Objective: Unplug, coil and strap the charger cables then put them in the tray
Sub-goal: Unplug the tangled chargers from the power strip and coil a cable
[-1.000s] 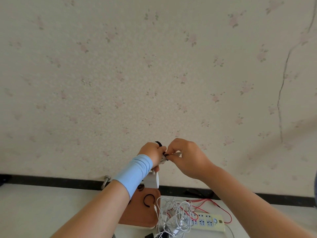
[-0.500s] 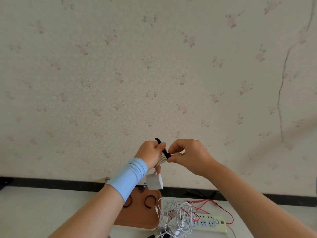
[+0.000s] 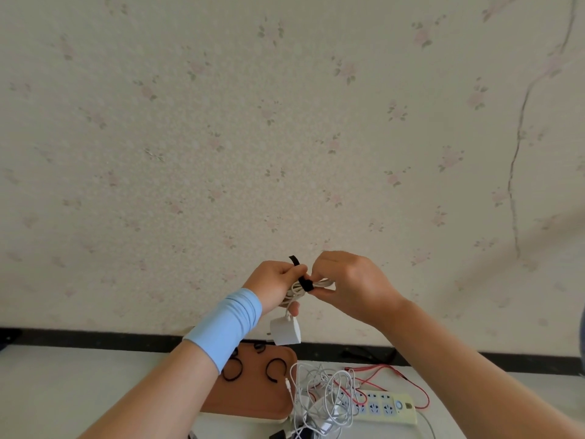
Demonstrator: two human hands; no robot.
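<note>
Well above the tray, gripping in the left hand the coiled charger cable, lying hand to hand, plug dangling toward the tray. Pinching with the right hand (nearer the wrap) the black strap, loose tail pointing away from the tray.

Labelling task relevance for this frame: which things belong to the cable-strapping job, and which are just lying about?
Job: left hand, right hand, coiled white cable, black strap, charger plug, tray, spare straps, cable tangle, power strip.
Lying about: blue wrist sleeve, dark object by the wall; red cable unclear.
</note>
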